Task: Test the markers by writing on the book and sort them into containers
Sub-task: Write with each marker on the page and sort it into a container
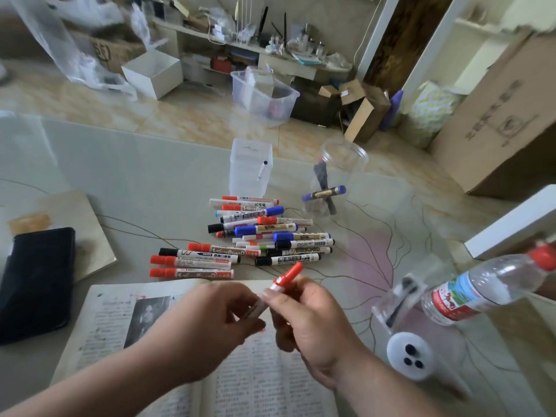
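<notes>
Both hands hold one red-capped marker [285, 278] above the open book [120, 320]. My left hand [216, 314] grips the white barrel. My right hand [304, 311] pinches the marker near its red cap, which points up and to the right. A pile of several whiteboard markers [249, 239] with red, blue and black caps lies on the table beyond the book. Behind the pile stands a clear square container [251, 167] with one marker inside. To its right is a clear round jar [337, 173] holding a blue marker and a dark one.
A black wallet-like case [36, 281] rests on a board at the left. A water bottle [487, 287] with a red cap, a small clear container [397, 296] and a white round object [410, 356] stand at the right. Boxes and bins crowd the floor beyond the table.
</notes>
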{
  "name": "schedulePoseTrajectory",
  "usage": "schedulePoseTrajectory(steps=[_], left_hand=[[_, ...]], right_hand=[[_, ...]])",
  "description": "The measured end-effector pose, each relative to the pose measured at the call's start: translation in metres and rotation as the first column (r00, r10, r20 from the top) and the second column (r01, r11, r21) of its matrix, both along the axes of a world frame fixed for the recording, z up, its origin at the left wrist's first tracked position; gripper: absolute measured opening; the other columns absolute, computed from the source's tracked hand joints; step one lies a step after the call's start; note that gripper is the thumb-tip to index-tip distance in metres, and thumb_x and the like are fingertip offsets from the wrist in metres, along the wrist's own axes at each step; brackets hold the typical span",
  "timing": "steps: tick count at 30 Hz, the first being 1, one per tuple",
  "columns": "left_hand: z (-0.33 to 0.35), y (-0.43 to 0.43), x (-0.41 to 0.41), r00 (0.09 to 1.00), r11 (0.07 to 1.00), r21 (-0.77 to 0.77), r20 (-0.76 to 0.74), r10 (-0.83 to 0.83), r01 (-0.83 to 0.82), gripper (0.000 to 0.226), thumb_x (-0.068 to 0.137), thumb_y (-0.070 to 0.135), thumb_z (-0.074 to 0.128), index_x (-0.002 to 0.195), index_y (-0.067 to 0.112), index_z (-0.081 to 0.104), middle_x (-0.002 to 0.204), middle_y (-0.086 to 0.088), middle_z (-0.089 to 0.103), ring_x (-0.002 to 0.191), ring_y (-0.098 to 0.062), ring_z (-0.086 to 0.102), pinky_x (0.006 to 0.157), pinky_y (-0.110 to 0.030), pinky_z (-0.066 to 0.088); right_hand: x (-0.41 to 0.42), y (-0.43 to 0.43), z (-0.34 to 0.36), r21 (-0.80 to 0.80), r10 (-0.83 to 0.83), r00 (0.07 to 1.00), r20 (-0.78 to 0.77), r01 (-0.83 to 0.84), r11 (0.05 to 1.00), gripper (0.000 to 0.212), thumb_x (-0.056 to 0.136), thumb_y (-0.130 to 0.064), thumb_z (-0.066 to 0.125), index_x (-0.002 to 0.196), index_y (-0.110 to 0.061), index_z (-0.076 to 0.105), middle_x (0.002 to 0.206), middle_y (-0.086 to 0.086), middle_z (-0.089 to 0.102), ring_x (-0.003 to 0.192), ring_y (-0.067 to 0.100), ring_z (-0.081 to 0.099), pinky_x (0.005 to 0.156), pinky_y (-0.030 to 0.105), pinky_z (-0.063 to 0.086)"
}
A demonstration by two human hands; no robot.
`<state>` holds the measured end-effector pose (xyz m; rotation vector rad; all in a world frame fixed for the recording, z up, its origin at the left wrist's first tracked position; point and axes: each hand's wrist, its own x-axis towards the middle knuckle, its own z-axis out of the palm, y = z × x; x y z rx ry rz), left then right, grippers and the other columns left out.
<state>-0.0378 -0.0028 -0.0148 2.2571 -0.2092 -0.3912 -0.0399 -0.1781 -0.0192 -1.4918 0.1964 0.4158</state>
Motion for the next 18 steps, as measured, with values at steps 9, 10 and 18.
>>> schedulePoseTrajectory(steps=[9, 10, 18], left_hand=[[0.016, 0.009, 0.01, 0.937, 0.981, -0.134, 0.303, 0.173, -0.137, 0.034, 0.081, 0.066, 0.054, 0.083, 0.036, 0.069, 0.088, 0.033, 0.065, 0.085, 0.008, 0.06, 0.07, -0.017, 0.048], [0.017, 0.012, 0.012, 0.926, 0.979, -0.14, 0.33, 0.184, -0.145, 0.028, 0.084, 0.058, 0.057, 0.078, 0.033, 0.067, 0.084, 0.029, 0.065, 0.081, 0.004, 0.061, 0.067, -0.019, 0.048], [0.02, 0.023, 0.012, 0.877, 0.995, -0.058, 0.47, 0.1, -0.082, 0.036, 0.089, 0.029, 0.067, 0.057, 0.03, 0.05, 0.064, 0.026, 0.057, 0.059, -0.005, 0.053, 0.052, -0.019, 0.039]], right_hand=[[0.029, -0.045, 0.062, -0.277, -0.091, 0.831, 0.549, 0.284, 0.918, 0.012, 0.085, -0.022, 0.079, 0.08, -0.018, 0.069, 0.057, 0.005, 0.06, 0.047, 0.022, 0.052, 0.05, 0.03, 0.045], [0.04, -0.055, 0.075, -0.271, -0.148, 0.774, 0.615, 0.384, 0.883, 0.012, 0.087, -0.018, 0.079, 0.081, -0.015, 0.069, 0.058, 0.006, 0.062, 0.047, 0.022, 0.053, 0.05, 0.03, 0.045], [0.146, -0.086, 0.123, -0.218, -0.337, 0.545, 0.768, 0.717, 0.662, 0.012, 0.086, -0.017, 0.077, 0.081, -0.018, 0.066, 0.067, 0.001, 0.07, 0.053, 0.015, 0.067, 0.053, 0.036, 0.058]])
